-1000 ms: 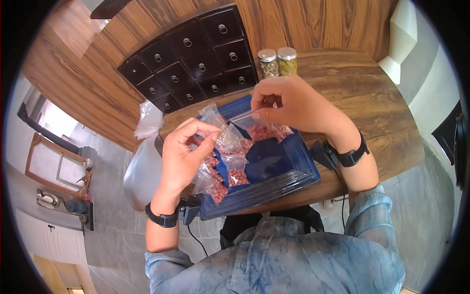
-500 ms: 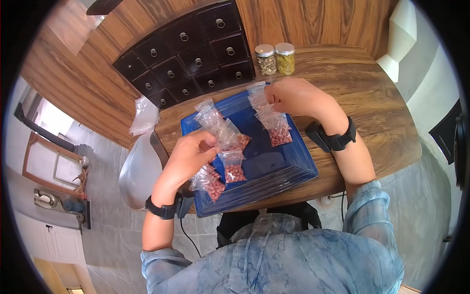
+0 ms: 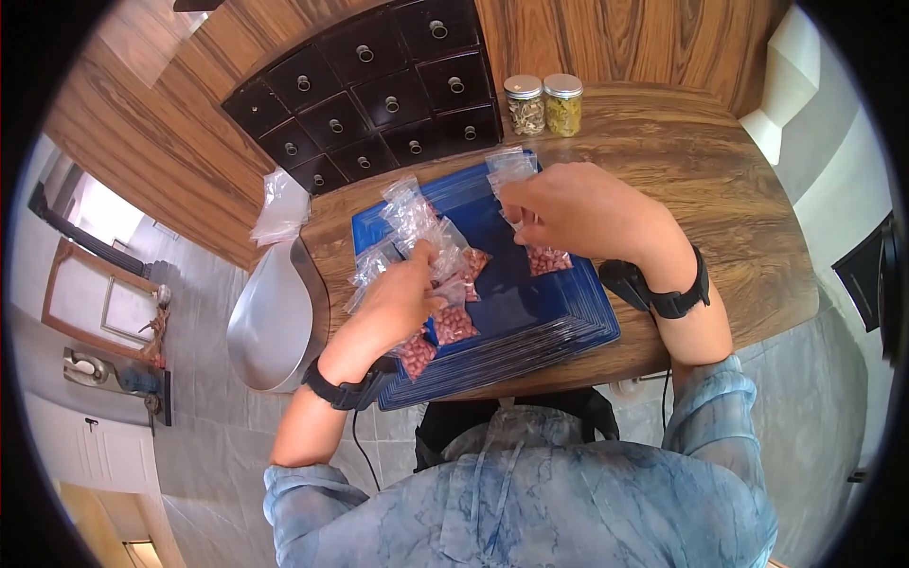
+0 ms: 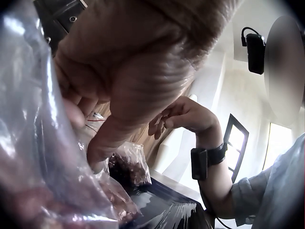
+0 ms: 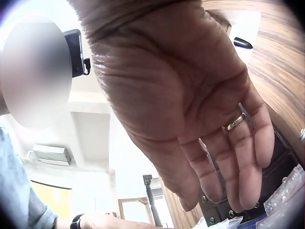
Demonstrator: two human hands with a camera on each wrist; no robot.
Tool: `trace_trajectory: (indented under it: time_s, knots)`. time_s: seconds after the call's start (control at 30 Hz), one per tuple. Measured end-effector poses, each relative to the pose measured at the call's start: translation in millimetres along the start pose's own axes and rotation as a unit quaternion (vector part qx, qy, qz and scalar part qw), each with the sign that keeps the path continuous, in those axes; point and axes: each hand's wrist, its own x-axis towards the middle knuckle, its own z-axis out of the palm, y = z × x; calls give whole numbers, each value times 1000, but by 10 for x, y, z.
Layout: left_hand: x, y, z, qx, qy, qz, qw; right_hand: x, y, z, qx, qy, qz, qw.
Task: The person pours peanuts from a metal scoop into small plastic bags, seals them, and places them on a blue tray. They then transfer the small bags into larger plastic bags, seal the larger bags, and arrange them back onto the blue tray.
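Small clear zip bags (image 3: pixel 455 325) of reddish, peanut-like pieces lie in an overlapping group on the left half of a blue square tray (image 3: pixel 511 317). My left hand (image 3: pixel 393 298) reaches down among them, thumb and forefinger apart. In the left wrist view its thumb touches one bag, while another bag (image 4: pixel 28 124) looms close at the left edge. More bags (image 3: pixel 549 260) lie at the tray's right side. Over these hovers my right hand (image 3: pixel 587 208), partly covering them. Its palm (image 5: pixel 190 95) holds nothing in the right wrist view; the fingers hang loosely extended.
Behind the tray stands a dark cabinet of small drawers (image 3: pixel 393 104). Two lidded jars (image 3: pixel 525 106) with dried contents are to its right. A stack of flat plastic bags (image 3: pixel 282 208) lies at the left, above a grey metal scoop-like pan (image 3: pixel 270 322) by the table's edge.
My right hand has set a bag down at the tray's right side and let go of it. My left hand has dropped from above onto the bags at the left.
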Motion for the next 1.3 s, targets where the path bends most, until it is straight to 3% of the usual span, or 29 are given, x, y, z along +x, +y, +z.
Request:
trace_trajectory:
  time_s: [0.13,0.23,0.33,0.43,0.53,0.67,0.73,0.93,1.03,1.13,1.3]
  knots:
    - [-105,158,-178,-97,52,-9,994,-10,-77,-35,-2,0,-4,1000]
    - [-226,334,-347,-160,107,9,981,21,-272,-125,129,-10,40,991]
    - [-274,396,-407,-228,148,38,961,43,-289,43,184,81,-52,978]
    - [-280,428,-428,-283,165,53,943,51,-343,60,261,54,-68,961]
    - [-280,454,-435,-306,176,57,934,51,-358,10,189,58,-89,976]
    - [-278,449,-442,-345,176,66,920,38,-413,-22,239,76,-47,967]
    - [-283,442,-466,-349,178,66,918,18,-461,-78,276,74,-3,958]
    - [-304,404,-504,-324,173,62,928,49,-363,-24,198,172,-132,956]
    - [-310,353,-519,-302,171,64,936,5,-457,-128,262,115,-24,958]
    - [-332,397,-551,-247,196,90,945,29,-466,-112,289,110,5,951]
    - [-373,503,-599,-167,221,128,952,58,-408,-33,258,154,-94,949]
